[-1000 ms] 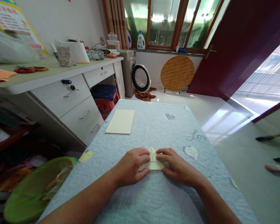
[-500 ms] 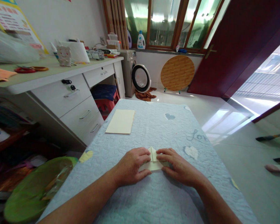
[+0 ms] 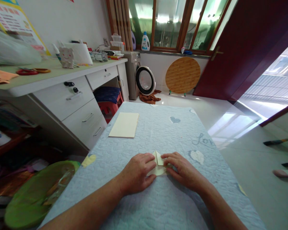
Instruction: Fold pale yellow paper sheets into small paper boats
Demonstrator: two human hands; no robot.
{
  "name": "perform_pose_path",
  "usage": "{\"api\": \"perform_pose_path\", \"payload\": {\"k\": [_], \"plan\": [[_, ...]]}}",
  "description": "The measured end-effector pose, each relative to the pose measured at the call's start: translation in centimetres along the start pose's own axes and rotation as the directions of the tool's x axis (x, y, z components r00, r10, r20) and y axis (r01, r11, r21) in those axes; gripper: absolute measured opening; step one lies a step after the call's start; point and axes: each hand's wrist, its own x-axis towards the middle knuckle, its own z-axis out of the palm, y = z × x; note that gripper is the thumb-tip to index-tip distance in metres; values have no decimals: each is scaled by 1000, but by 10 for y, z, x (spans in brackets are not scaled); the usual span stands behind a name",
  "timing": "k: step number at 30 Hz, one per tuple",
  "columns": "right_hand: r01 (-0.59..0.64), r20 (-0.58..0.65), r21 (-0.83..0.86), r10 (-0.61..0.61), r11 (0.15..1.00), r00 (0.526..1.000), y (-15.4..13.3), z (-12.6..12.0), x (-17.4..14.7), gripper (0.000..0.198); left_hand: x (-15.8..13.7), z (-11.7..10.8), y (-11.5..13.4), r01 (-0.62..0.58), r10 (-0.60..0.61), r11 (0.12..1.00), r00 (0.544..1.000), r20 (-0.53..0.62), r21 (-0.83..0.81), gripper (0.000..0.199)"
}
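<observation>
Pale blue quilted cloth (image 3: 156, 127): bore grey cursive lettering (image 3: 201, 139) near its right edge, read as "Lo", with a further letter, apparently "v", cut off there. White poster with yellow-and-blue border (image 3: 16, 22), on the white wall (image 3: 86, 19): carried an orange heading and smaller red lines, too blurred to read. White plastic bottle with blue cap (image 3: 145, 41): had blue label print, illegibly small.

Paper stack (image 3: 124, 125) obstructs far left; tablecloth (image 3: 158, 134) beyond hands (image 3: 139, 171) (image 3: 183, 172) open.
</observation>
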Motion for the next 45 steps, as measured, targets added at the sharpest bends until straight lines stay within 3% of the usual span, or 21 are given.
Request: {"api": "perform_pose_path", "payload": {"k": [12,15,20,25,32,45], "plan": [[-31,70,24,29,999,997,-5,-7,-3,18,0,2,-3,-25,27,999,998,-54,38,13],[-26,68,29,24,999,997,-6,-6,-4,27,0,3,-4,-31,34,999,997,-68,38,13],[-21,32,-43,22,999,999,-12,1,0,30,0,3,-4,-26,30,998,998,-49,63,12],[-15,1,-146,15,989,1000,-15,11,7,9,0,5,-5,-29,34,996,998,-53,87,13],[33,-89,-132,-45,991,995,-10,23,10,22,1,5,-4,-64,67,994,997,-37,93,21],[-133,-78,-30,131,991,988,-9,21,10,18,3,14,-12,121,-123,992,991,-45,-43,10]]}}
